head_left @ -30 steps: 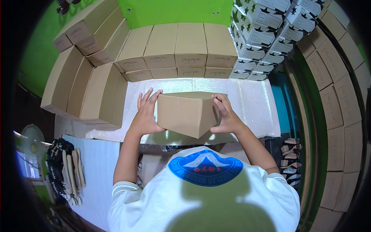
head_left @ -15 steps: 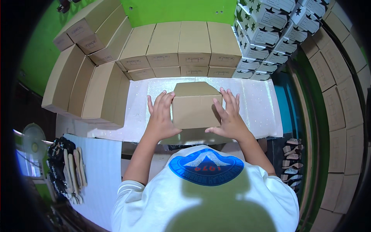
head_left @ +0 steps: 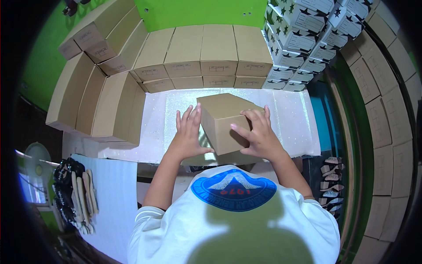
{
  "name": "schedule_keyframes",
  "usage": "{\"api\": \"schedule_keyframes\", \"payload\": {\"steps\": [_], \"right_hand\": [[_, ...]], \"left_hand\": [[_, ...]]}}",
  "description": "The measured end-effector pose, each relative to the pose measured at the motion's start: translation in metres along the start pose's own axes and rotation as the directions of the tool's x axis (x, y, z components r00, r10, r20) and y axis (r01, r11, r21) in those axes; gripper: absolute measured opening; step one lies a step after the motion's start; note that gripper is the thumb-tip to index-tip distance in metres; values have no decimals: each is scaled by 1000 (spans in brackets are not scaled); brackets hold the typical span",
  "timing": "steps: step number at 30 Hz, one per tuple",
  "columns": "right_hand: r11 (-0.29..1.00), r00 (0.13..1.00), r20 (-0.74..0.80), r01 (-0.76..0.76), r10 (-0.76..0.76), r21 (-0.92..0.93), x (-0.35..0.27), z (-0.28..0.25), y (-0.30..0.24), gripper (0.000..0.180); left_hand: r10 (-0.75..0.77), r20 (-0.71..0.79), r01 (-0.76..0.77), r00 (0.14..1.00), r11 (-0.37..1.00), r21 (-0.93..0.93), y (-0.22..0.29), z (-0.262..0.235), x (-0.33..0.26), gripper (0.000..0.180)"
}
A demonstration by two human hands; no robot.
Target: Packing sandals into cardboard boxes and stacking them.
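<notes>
A brown cardboard box (head_left: 231,136) sits turned at an angle on the white table, one corner toward me. My right hand (head_left: 260,136) grips its right side, fingers over the top edge and thumb against the front face. At the box's left stands my left hand (head_left: 188,137), open with the fingers spread upward. Its index fingertip is close to the far left corner; whether it touches I cannot tell.
Brown boxes (head_left: 218,46) line the back of the sparkly white tabletop (head_left: 292,125), and more brown boxes (head_left: 107,105) stand at the left. White star-printed boxes (head_left: 299,35) are stacked back right. Shoe parts (head_left: 83,193) lie on the lower left surface; several shoes (head_left: 332,180) sit at lower right.
The box has turned from facing me squarely to an angled position. My right hand has closed over its right edge, while my left hand has shifted slightly right.
</notes>
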State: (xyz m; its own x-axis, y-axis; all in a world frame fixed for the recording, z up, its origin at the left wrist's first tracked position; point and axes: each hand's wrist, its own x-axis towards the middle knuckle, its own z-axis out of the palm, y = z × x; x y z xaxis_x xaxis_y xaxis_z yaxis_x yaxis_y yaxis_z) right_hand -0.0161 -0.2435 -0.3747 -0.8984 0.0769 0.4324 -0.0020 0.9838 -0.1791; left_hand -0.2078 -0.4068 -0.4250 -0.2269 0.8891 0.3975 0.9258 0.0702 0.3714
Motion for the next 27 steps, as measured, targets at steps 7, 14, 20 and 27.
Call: {"api": "schedule_keyframes", "payload": {"steps": [7,14,20,27], "right_hand": [[930,987,-150,7,52,367,-21,-10,16,97],[964,983,-143,146,-117,220,-31,-7,6,96],[990,989,-145,40,-20,134,-41,10,24,99],[996,983,-182,-10,26,90,-40,20,35,103]], "left_hand": [[-180,122,153,976,967,206,-52,10,-10,121],[-89,-129,116,988,969,216,-60,12,-13,101],[-72,-237,142,969,945,296,-62,13,-20,100],[-82,-236,157,968,935,317,-57,7,-19,92]]}}
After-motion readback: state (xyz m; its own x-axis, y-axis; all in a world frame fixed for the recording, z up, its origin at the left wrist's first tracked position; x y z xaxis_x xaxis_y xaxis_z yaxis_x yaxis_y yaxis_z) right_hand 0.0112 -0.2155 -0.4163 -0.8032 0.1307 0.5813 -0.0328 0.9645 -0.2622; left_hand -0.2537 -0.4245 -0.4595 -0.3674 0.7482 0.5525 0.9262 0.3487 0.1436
